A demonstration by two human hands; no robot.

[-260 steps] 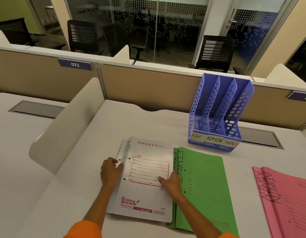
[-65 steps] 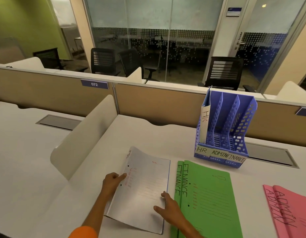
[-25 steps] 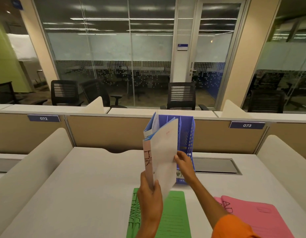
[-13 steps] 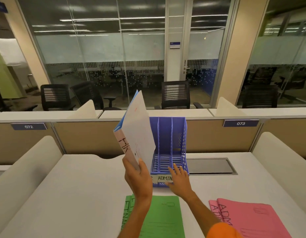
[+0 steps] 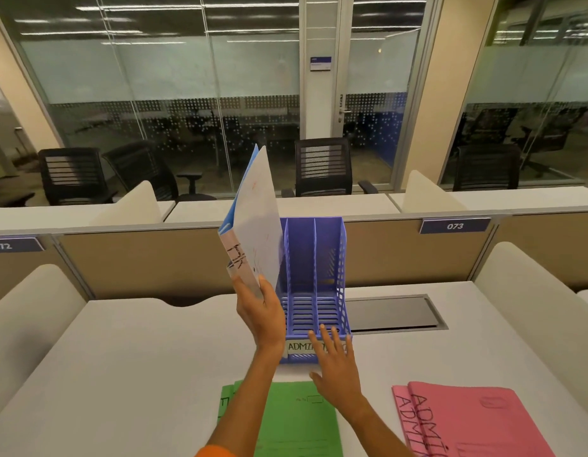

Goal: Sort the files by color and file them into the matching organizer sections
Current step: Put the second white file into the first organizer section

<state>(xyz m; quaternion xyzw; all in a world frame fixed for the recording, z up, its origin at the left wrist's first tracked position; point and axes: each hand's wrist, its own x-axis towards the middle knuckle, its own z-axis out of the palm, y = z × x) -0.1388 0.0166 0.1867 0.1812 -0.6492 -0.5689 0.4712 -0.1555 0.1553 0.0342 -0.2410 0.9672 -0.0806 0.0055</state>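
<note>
Filing of HR folder under way

Held upright in left hand, grip clamped on white HR file just left of blue organizer. Right hand spread wide, steadying organizer front. Next: lower into leftmost section.

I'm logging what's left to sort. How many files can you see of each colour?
White files: 1, held up in the left hand
Green files: 2, stacked on the desk
Pink files: 2, stacked on the desk
Total: 5
</note>
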